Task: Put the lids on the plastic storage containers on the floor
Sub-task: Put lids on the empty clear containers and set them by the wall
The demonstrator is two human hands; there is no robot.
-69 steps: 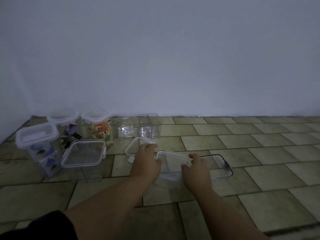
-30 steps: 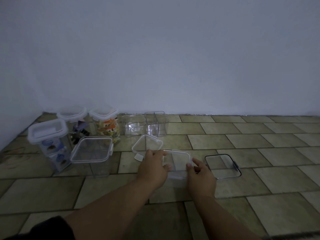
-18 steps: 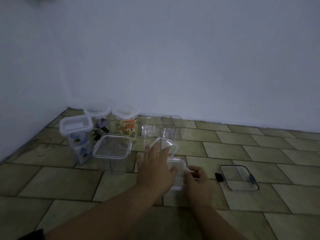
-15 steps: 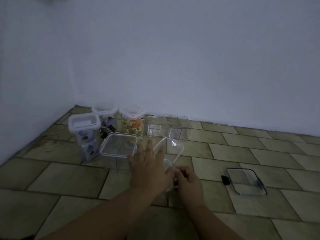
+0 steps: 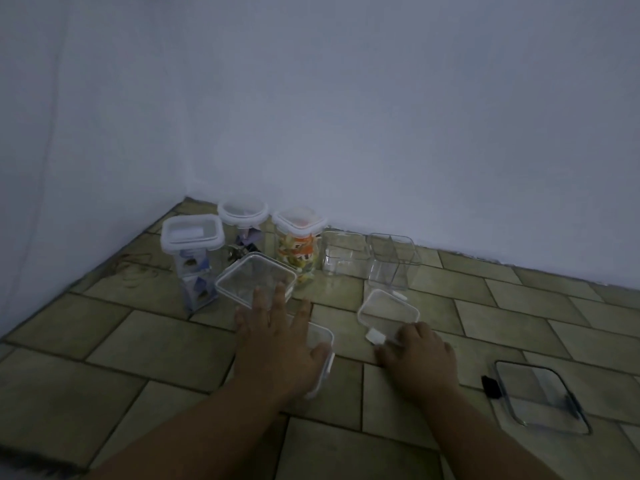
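While pressing the lid (image 5: pixel 318 336) onto the small container (image 5: pixel 320 381) on the floor (image 5: pixel 173 358) with the left hand (image 5: pixel 277 348) flat and spread, bear evenly on every corner; then snap clips; just right of that container, right hand (image 5: pixel 419 362) curled against a loose lid (image 5: pixel 386 313), grip unclear.

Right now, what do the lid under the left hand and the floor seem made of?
The lid looks like clear plastic with a white rim; the floor shows through it. The floor seems matte stone or ceramic tile, dark grout lines.
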